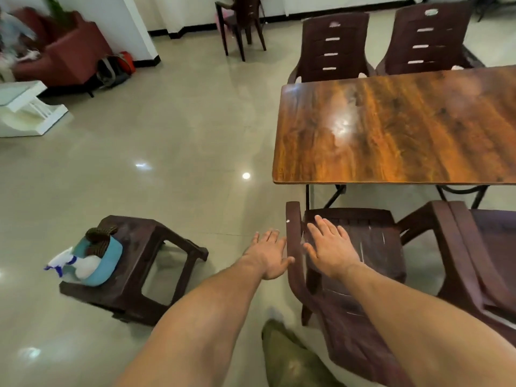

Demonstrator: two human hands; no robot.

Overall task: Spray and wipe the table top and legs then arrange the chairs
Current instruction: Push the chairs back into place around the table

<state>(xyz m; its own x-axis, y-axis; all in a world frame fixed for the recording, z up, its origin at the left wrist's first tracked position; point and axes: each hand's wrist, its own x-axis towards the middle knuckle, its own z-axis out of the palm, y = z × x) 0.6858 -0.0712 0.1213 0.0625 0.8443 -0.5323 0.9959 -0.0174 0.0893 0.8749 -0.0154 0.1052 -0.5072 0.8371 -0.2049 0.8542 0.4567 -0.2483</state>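
Spreading across the right of the room, the wooden table (405,127) shows a glossy top, with two dark plastic chairs (332,46) tucked at its far side. On the near side stands another chair (371,247), just short of the table edge, and a second one (474,247) is beside it. Well to the left a low stool (145,247) carries a blue basin (109,263) holding a spray bottle (69,261). The left hand (269,254) lies flat, fingers straight, its thumb against the near chair's armrest and gripping nothing. The right hand (332,250) is spread over the seat, fingers straight and empty; contact with the seat I cannot tell.
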